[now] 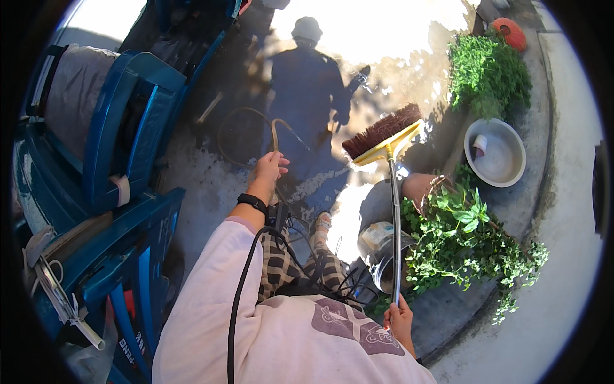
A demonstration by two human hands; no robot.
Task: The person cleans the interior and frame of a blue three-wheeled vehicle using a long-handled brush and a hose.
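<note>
My left hand [271, 168] grips a thin clear hose [275, 132] near its end, and a little water comes out of the hose tip. Behind it the hose loops over wet ground. In my right hand [399, 320] is the metal handle of a push broom [395, 206], held low at my right side. The broom's yellow head with dark red-brown bristles [383, 132] is raised at the far end of the handle, bristles facing away from me. A black cable crosses my left sleeve.
Blue stacked plastic chairs [139, 115] stand on the left. On the right are leafy potted plants [455, 240], a metal basin [518, 163] with a cup inside, a metal bucket [371, 240], more greenery [489, 72] and a red-orange round object [510, 33]. Black cables hang about my legs.
</note>
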